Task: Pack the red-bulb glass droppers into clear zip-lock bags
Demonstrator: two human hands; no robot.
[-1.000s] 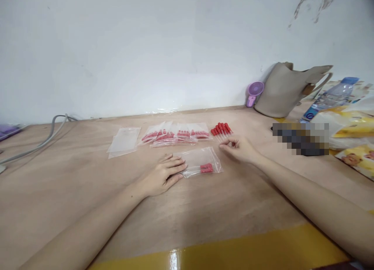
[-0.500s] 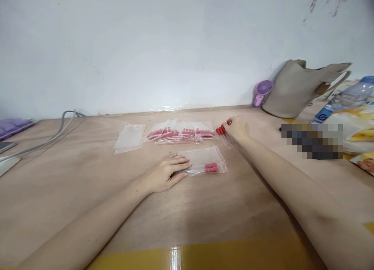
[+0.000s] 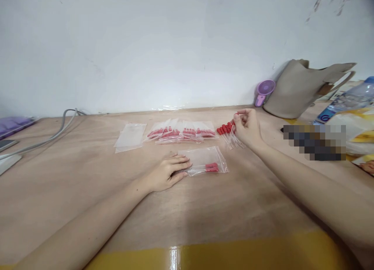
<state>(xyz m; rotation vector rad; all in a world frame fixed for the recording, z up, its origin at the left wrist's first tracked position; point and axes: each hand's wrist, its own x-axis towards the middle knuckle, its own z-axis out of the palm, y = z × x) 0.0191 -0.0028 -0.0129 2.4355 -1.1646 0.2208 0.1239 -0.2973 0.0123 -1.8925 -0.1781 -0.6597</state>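
Note:
My left hand [image 3: 168, 173] lies flat with fingers stretched, its fingertips on the left end of a clear zip bag [image 3: 195, 157]. Inside that bag are red-bulbed droppers [image 3: 212, 167], their clear stems pointing left. At the right, my right hand [image 3: 248, 127] pinches one dropper [image 3: 231, 135] by its red bulb, the stem hanging down. Just beneath it, a small pile of loose droppers [image 3: 223, 128] rests on the table, red ends toward the wall. Left of the pile are several overlapping filled zip bags [image 3: 181, 133], also with red bulbs showing.
Flat zip bags [image 3: 130, 135] without red bulbs lie at the left. A grey cable [image 3: 60, 133] runs along the left side. Against the wall stand a purple handheld fan [image 3: 265, 89] and a beige bag [image 3: 295, 90]. Farther right is a water bottle [image 3: 344, 100], beside a blurred-out dark object [image 3: 315, 143].
My right hand has lifted from the pile and shifted slightly right, with one dropper pinched in it. More of the loose droppers show. My left hand stays on the bag.

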